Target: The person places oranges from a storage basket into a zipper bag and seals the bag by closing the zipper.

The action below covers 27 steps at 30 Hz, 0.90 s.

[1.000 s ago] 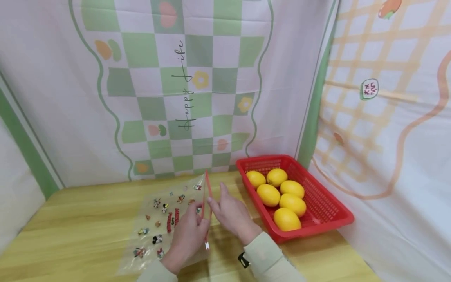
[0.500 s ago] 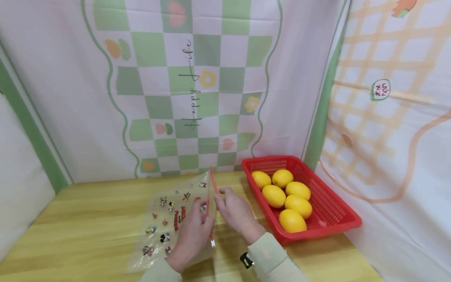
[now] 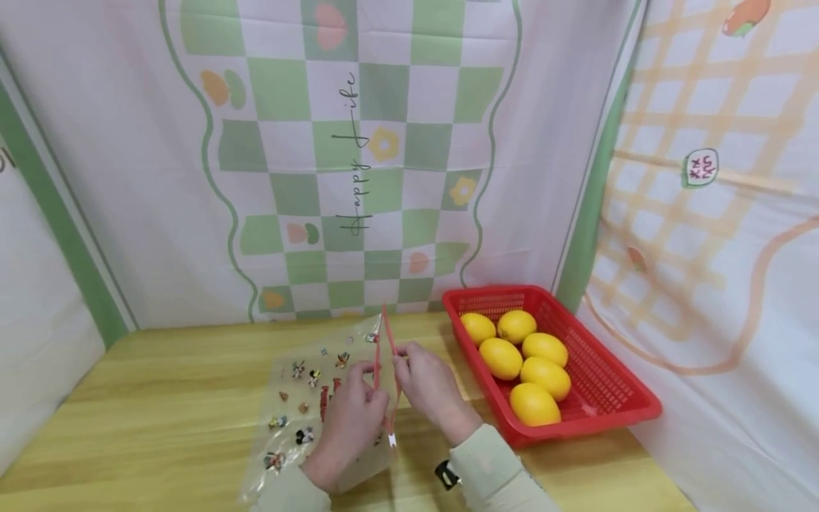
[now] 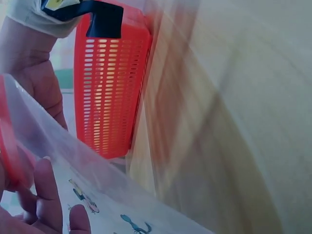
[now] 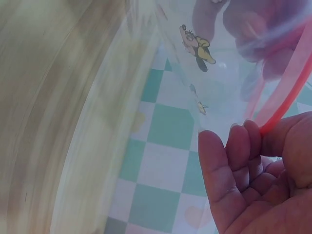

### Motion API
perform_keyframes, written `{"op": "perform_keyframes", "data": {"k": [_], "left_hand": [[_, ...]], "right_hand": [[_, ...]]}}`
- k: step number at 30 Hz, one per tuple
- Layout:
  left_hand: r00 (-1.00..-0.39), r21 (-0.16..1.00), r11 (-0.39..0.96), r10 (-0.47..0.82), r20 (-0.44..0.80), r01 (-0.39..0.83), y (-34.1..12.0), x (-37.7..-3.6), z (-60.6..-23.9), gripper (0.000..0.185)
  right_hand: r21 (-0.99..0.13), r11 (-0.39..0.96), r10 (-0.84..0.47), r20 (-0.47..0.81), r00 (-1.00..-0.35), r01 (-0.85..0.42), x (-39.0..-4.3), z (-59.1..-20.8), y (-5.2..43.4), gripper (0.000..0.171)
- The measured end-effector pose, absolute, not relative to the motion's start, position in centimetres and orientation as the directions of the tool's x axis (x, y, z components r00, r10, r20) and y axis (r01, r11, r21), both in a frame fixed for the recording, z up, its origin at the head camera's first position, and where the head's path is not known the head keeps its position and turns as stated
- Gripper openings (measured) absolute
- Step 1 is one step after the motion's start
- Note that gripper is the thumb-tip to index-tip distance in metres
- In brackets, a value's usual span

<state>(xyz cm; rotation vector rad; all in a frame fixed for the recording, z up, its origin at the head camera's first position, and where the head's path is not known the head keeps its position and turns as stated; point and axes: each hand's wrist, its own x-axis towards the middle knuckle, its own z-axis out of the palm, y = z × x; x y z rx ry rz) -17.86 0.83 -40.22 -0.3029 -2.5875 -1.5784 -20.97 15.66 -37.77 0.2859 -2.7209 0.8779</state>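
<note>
A clear printed zip bag (image 3: pixel 307 412) lies on the wooden table (image 3: pixel 160 398), its lower edge cut off by the frame. The left hand (image 3: pixel 348 427) and right hand (image 3: pixel 431 387) each pinch its red zip strip (image 3: pixel 384 355), fingertips partly hidden. Right: red basket (image 3: pixel 614 398) of lemons (image 3: pixel 534 370); patterned cloth walls (image 3: pixel 358 156) enclose the scene.

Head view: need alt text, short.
Two hands pull apart the red zip edge of a clear cartoon-printed bag over a wooden table, the left hand pinching one side and the right hand the other. A red basket to the right holds five lemons, before checkered backdrop cloths.
</note>
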Motion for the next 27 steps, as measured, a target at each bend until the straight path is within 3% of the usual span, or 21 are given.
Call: {"op": "perform_keyframes", "data": {"k": [27], "left_hand": [[-0.978, 0.774, 0.602, 0.066, 0.198, 0.197, -1.3, -20.9, -38.1, 0.043]], "right_hand": [[-0.481, 0.825, -0.154, 0.313, -0.937, -0.296, -20.7, -37.2, 15.8, 0.021]]}}
